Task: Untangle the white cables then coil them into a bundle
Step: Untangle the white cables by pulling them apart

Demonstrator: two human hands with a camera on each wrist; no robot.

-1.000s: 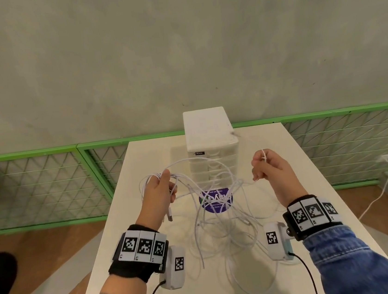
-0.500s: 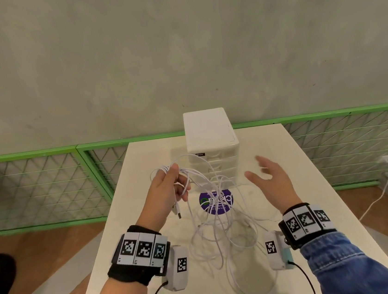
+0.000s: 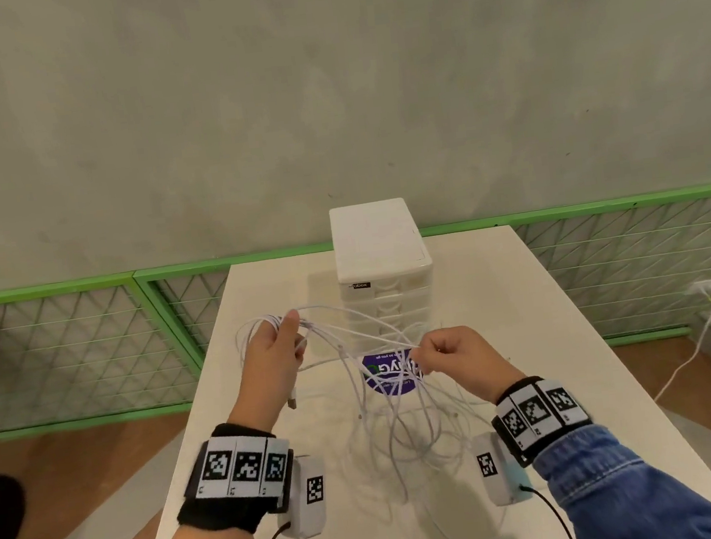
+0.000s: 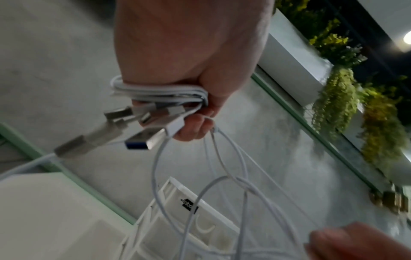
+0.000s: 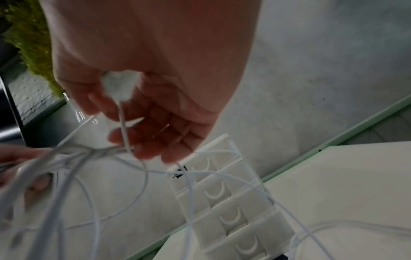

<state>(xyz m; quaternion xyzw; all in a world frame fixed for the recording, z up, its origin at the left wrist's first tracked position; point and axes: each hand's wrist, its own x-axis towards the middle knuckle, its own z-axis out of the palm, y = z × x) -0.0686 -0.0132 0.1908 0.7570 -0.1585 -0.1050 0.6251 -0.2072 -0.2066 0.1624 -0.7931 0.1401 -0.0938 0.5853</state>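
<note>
Several thin white cables (image 3: 386, 403) hang in a tangle between my two hands above the table. My left hand (image 3: 275, 353) is raised and grips a gathered bunch of cable loops, with several USB plugs (image 4: 142, 126) sticking out below its fingers. My right hand (image 3: 447, 354) is lower and to the right, its fingers curled and pinching cable strands (image 5: 123, 126) that run across to the left hand. The loose ends trail down onto the table (image 3: 552, 335).
A white drawer unit (image 3: 383, 275) stands at the table's far middle, just behind the cables. A purple round sticker (image 3: 385, 374) lies on the tabletop under the tangle. Green mesh fencing (image 3: 66, 355) runs behind the table. Another white cable (image 3: 699, 345) lies off the right side.
My right hand, spread with nothing in it half a second ago, has moved left and down and closed on cable strands. The left hand keeps its bunch and has risen a little.
</note>
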